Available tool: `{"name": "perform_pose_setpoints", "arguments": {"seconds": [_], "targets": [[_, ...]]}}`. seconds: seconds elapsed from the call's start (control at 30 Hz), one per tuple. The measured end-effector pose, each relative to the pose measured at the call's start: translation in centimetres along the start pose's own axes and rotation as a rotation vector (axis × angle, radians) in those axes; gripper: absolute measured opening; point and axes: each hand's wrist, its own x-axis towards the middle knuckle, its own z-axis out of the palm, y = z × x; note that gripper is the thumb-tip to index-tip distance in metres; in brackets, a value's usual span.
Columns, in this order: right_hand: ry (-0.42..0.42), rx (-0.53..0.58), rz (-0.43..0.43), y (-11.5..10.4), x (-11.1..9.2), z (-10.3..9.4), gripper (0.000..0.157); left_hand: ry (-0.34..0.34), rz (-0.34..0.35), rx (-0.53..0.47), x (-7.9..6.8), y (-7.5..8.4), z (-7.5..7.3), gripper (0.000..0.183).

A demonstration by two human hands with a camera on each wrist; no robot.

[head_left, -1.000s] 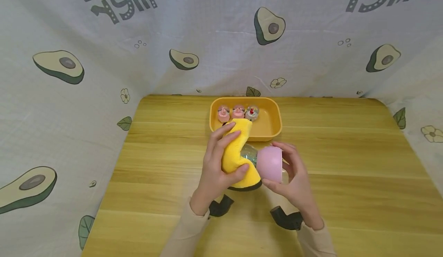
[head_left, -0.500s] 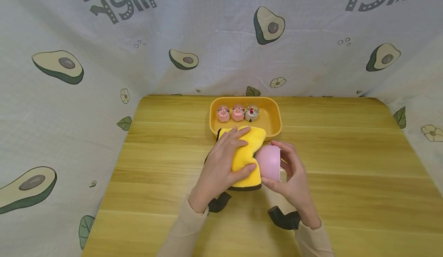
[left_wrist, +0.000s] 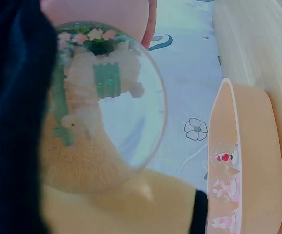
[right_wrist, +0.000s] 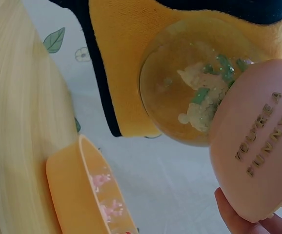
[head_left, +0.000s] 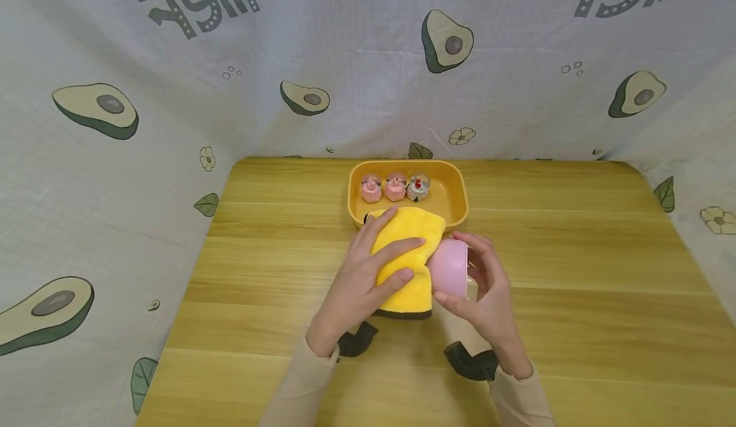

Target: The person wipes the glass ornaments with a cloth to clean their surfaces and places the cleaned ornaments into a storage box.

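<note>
A snow globe with a pink base (head_left: 450, 267) lies on its side above the table, gripped at the base by my right hand (head_left: 490, 286). My left hand (head_left: 362, 280) holds a yellow towel (head_left: 409, 225) with dark edging over the clear dome, its fingers spread across the cloth. From the head view the dome is hidden. The left wrist view shows the glass dome (left_wrist: 116, 122) with a pale figure, green pieces and small flowers inside. Raised gold lettering (right_wrist: 265, 131) marks the base in the right wrist view.
Behind the towel stands a yellow tray (head_left: 457, 190) with several small things in it, among them two pink figurines (head_left: 371, 189) and a grey-white one (head_left: 418, 188) with a red top. An avocado-print curtain (head_left: 368, 43) hangs beyond the wooden table (head_left: 586, 273).
The towel has spread across the dome, which showed beside it a second ago. My left hand has shifted over the cloth, fingers now wider apart. The right hand and base have barely moved.
</note>
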Motion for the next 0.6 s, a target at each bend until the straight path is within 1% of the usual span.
{"name": "perform_pose_setpoints", "arguments": {"seconds": [0.07, 0.17, 0.33, 0.5, 0.6], "targets": [[-0.003, -0.013, -0.007, -0.1, 0.1, 0.0, 0.081, -0.036, -0.017, -0.050, 0.0, -0.1, -0.1, 0.049], [-0.013, -0.031, -0.014, -0.2, 0.1, 0.1, 0.082, -0.090, -0.064, -0.120, -0.2, -0.4, -0.3, 0.041], [-0.023, -0.063, -0.004, -0.4, 0.2, 0.2, 0.083, -0.175, -0.111, -0.194, -0.4, -0.6, -0.9, 0.045], [-0.039, -0.096, -0.032, -0.3, 0.2, 0.4, 0.084, -0.283, -0.166, -0.242, -0.7, -0.9, -1.4, 0.049], [-0.040, -0.125, -0.032, -0.2, 0.0, 0.5, 0.085, -0.328, -0.194, -0.266, -0.7, -1.0, -1.6, 0.052]]}}
